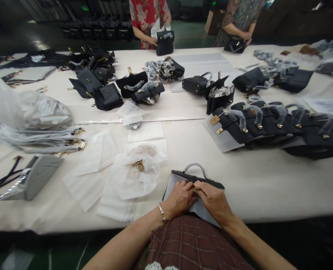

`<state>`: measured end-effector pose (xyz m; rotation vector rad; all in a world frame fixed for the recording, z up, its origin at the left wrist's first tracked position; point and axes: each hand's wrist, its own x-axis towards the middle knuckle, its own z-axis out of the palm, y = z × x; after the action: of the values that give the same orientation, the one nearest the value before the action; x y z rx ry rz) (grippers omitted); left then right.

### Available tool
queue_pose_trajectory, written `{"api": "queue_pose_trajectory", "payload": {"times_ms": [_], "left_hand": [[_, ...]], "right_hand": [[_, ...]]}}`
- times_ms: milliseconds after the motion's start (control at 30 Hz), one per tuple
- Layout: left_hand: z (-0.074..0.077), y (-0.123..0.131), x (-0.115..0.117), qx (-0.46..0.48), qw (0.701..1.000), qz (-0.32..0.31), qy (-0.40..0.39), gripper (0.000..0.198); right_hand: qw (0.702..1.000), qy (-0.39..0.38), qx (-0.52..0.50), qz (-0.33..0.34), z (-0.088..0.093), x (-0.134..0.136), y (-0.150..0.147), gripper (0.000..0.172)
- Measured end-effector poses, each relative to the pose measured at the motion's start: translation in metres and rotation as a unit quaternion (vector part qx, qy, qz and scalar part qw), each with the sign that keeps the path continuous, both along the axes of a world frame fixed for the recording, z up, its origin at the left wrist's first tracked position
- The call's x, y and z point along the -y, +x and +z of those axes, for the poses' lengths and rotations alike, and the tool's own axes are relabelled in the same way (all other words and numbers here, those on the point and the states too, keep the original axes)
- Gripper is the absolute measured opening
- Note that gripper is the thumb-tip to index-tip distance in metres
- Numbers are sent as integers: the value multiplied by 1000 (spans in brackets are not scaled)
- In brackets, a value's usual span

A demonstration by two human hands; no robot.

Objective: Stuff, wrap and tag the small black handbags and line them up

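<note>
A small black handbag (215,183) stands at the table's near edge, against my body. Its top handle (196,165) is wrapped in clear film, and a pale grey sheet (170,184) covers its front. My left hand (182,195) grips the front of the bag, fingers bent at the middle of the flap. Beside it, my right hand (212,197) pinches at the gold clasp (196,188) with thumb and fingertips. Both hands partly hide the clasp and the bag's front.
Several finished-looking black bags (256,122) lean in a row at right. A plastic bag with tan tags (139,165), white sheets (98,152), wrapped straps (36,137) and a grey metal tape dispenser (39,176) lie left. Two people (149,22) handle bags across the table.
</note>
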<state>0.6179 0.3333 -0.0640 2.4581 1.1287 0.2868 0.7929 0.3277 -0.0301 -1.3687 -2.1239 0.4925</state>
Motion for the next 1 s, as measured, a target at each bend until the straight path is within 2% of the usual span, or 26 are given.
{"api": "queue_pose_trajectory", "payload": {"times_ms": [167, 333, 433, 533, 600, 667, 800, 900, 1000], "left_hand": [[9, -23, -5, 102, 991, -70, -39, 22], [6, -30, -3, 178, 981, -32, -66, 9], [1, -28, 3, 161, 986, -7, -39, 11], [-4, -27, 8, 95, 995, 20, 36, 23], [-7, -27, 10, 57, 995, 32, 77, 36], [-10, -28, 12, 35, 994, 35, 101, 47], [-12, -28, 13, 11, 992, 28, 119, 54], [-10, -26, 13, -3, 994, 43, 101, 53], [-6, -24, 11, -4, 996, 78, 51, 55]], "right_hand": [[1000, 21, -19, -4, -12, 13, 8, 22], [999, 35, -32, 11, -19, 17, 14, 24], [998, 32, -42, 27, -23, 19, 14, 26], [998, 14, -62, 24, -25, 19, 12, 24], [995, -21, -93, -16, -24, 18, 11, 21], [986, -68, -130, -82, -21, 16, 10, 19], [949, -156, -196, -190, -12, 7, 7, 28], [926, -207, -224, -224, -1, -5, 4, 32], [928, -213, -212, -219, 8, -14, 2, 30]]}}
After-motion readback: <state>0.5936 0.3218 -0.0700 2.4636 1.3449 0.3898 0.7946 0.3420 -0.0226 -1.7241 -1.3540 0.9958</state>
